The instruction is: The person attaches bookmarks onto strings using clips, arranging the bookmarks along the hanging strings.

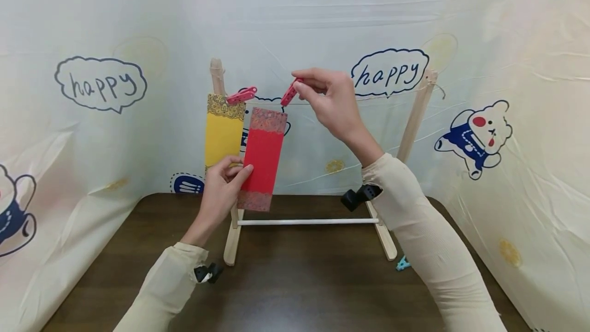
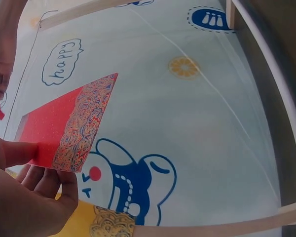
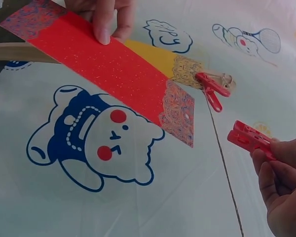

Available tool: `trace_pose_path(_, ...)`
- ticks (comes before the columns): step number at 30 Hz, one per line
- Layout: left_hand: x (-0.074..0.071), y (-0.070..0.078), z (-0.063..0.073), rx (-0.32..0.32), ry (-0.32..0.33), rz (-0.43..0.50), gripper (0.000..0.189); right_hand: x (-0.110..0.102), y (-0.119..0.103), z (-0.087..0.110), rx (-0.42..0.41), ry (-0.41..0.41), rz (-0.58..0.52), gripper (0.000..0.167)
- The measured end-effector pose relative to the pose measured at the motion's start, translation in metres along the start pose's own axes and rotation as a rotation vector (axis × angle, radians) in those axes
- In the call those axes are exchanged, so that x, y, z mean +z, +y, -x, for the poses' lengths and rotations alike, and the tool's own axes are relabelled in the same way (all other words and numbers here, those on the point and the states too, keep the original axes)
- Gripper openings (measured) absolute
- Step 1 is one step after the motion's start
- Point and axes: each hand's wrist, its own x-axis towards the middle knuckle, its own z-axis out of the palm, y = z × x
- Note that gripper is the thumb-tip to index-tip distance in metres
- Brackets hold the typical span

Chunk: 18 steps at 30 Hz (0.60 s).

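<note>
My left hand pinches a red paper card with patterned bands at both ends, thumb in front and fingers behind. The card stands nearly upright, leaning slightly, its top just below the string. Above and right of it, my right hand holds a red clothespin between thumb and fingers. In the right wrist view this clothespin is apart from both card and string. Left of the red card hangs a yellow card with a patterned top, fixed by another red clothespin; my left hand partly hides its lower end.
The string runs between two wooden posts of a stand on the dark brown table. A white rod joins the stand's feet. Near the right foot lies a light blue clothespin. Behind hangs a printed sheet.
</note>
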Motion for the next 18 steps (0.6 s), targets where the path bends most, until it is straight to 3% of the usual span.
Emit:
trace_pose_path(8, 0.006, 0.008, -0.01, -0.001, -0.017, 0.084, 0.028, 0.008, 0.0, -0.018, 0.047, -0.028, 0.005, 0.025)
trace_pose_path(18, 0.009, 0.013, -0.013, 0.012, -0.016, 0.11, 0.026, 0.01, 0.004, -0.026, 0.067, -0.077, 0.038, 0.025)
